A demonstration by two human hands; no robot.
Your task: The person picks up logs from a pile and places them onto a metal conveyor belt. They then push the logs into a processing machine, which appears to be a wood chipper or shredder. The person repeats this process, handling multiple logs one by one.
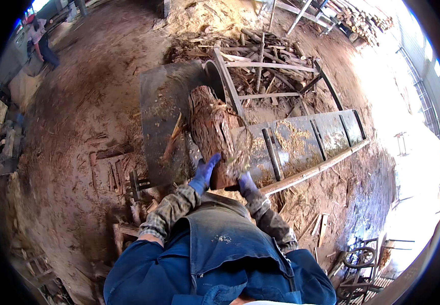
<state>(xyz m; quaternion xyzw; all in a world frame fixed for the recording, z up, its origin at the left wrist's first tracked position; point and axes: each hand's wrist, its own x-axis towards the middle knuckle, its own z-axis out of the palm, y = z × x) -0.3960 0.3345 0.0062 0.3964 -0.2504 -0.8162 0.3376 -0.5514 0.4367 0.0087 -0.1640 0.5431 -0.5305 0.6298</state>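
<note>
A thick, bark-covered log (212,124) lies lengthwise in front of me, its near end close to my apron (225,234). My left hand (206,173), in a blue-purple glove, grips the left side of that near end with the thumb up along the bark. On the opposite side my right hand (247,184), also gloved, holds the lower right edge; its fingers are partly hidden by the log. Under and beside the log is a dark metal table (159,107) with bark scraps on it. A long split strip of wood (173,138) rests to the log's left.
A metal roller conveyor (301,142) with sawdust and a pole (319,169) along its near edge extends right. Beyond a wooden frame (271,65) lies a heap of scrap wood (276,84). Another person (41,40) is at the far left. A wheeled cart (359,259) stands lower right.
</note>
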